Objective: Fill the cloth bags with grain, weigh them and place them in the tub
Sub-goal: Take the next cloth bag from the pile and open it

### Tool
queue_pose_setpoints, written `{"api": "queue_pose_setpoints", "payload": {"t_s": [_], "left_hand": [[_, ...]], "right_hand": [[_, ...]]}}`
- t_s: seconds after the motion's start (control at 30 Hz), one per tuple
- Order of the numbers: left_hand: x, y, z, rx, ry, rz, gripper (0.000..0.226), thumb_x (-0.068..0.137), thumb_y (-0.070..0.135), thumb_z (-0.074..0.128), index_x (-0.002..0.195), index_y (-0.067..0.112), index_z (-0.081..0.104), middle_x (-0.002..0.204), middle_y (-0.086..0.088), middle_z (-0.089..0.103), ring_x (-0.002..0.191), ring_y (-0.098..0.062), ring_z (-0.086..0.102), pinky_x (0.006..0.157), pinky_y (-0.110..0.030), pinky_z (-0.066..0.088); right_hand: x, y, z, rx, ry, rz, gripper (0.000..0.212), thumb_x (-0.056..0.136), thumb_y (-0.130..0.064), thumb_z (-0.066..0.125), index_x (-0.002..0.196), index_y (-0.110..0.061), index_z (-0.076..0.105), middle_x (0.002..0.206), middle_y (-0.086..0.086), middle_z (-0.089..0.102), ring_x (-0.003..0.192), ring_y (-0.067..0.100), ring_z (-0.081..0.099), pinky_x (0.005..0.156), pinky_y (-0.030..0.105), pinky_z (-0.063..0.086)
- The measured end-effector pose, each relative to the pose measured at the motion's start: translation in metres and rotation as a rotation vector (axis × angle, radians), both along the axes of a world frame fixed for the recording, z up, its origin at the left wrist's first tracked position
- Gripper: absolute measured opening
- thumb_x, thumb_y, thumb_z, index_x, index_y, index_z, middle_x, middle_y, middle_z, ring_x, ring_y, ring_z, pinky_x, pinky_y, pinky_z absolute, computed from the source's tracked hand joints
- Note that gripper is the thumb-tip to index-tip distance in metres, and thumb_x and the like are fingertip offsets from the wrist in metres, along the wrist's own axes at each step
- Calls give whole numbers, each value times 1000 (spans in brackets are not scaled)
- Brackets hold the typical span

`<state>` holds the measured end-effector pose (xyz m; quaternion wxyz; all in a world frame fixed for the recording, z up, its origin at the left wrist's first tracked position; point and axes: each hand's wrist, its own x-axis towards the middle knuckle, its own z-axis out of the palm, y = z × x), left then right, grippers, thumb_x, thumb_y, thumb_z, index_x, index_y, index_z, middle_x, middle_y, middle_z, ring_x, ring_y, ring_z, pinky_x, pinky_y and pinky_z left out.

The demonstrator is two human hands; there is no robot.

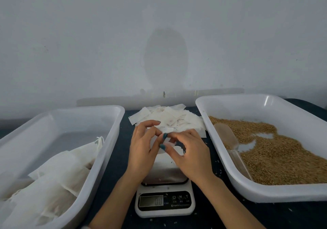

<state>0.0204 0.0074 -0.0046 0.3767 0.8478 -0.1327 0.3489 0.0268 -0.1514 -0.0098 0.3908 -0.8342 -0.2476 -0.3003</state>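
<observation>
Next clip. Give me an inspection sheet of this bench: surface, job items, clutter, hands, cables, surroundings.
Surface: dark table, with two tubs flanking a scale.
Job's things: left tub holds filled bags; right tub holds grain with a clear scoop lying in it; pile of empty bags behind the scale; scale display too blurred to read.
Clutter: loose grains scattered on the table beside the scale.
Hands: left hand and right hand both pinch a single bag above the scale.
Cables: nothing seen.
Surroundings: plain pale wall with a darker oval patch.
</observation>
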Motion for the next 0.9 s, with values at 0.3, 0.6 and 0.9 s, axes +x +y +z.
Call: {"api": "queue_pose_setpoints", "payload": {"t_s": [0.3,0.6,0.9], "left_hand": [[-5,-2,4,46,5,21,18,93,12,64,86,28,58,118,9,61,114,-10,50,88,-12,38],[-2,3,5,-225,25,37,31,93,2,63,102,31,58,116,0,54,94,-1,59,79,-8,44],[-4,7,8,212,-17,-37,78,75,50,75,141,22,45,147,9,43,139,-10,38,114,-28,29]], "right_hand": [[8,1,1,235,343,140,21,80,-33,79,86,-43,61,91,-18,65,90,-3,60,71,15,51],[10,0,1,329,419,170,20,82,-31,78,94,-28,62,92,-14,71,83,-1,66,71,17,52],[9,-3,-5,65,225,33,12,94,-32,64,90,-34,54,92,-9,61,85,3,59,71,14,47]]}}
